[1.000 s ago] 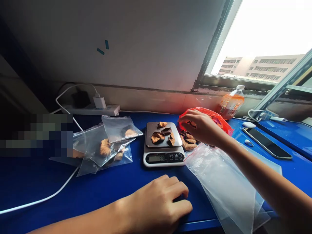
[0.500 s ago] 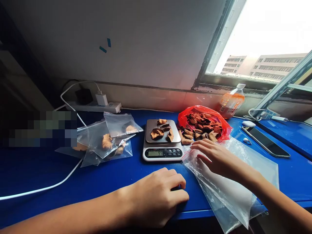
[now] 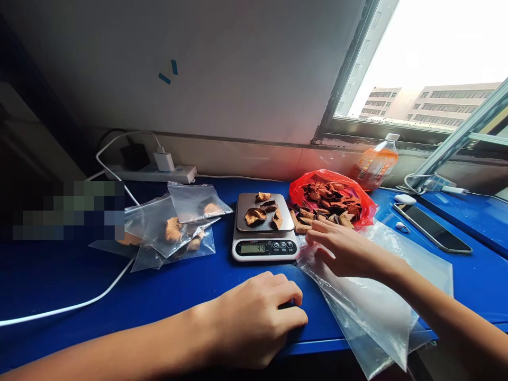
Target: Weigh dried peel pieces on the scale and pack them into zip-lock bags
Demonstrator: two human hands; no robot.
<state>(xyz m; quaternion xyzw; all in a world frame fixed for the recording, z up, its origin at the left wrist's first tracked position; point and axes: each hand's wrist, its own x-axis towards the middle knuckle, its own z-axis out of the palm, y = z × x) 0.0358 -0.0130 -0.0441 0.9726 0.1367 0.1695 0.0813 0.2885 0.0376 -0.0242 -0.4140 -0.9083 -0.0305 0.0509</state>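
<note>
A white kitchen scale (image 3: 265, 251) stands in the middle of the blue table, its display reading about 99 or 9.9. Several dried brown slices (image 3: 256, 216) lie on its metal plate. In front of it, my left hand (image 3: 260, 312) rests on the table, loosely curled, with a gap between thumb and forefinger and nothing visible in it. My right hand (image 3: 337, 246) hovers over clear plastic bags (image 3: 381, 296), fingers stretched loosely, close to the scale's right side. Just beyond its fingertips, a red plastic bag (image 3: 363, 203) lies open, full of more dried slices (image 3: 329, 198).
Clear zip bags (image 3: 151, 225) holding slices lie left of the scale. Behind them are a power strip (image 3: 182, 173) and a white cable (image 3: 107, 291). An orange drink bottle (image 3: 377, 164), a phone (image 3: 436, 230) and white earbuds (image 3: 402, 227) are at the right.
My right hand has shifted slightly left and down, towards the scale. My left hand and the slices on the scale stay where they were.
</note>
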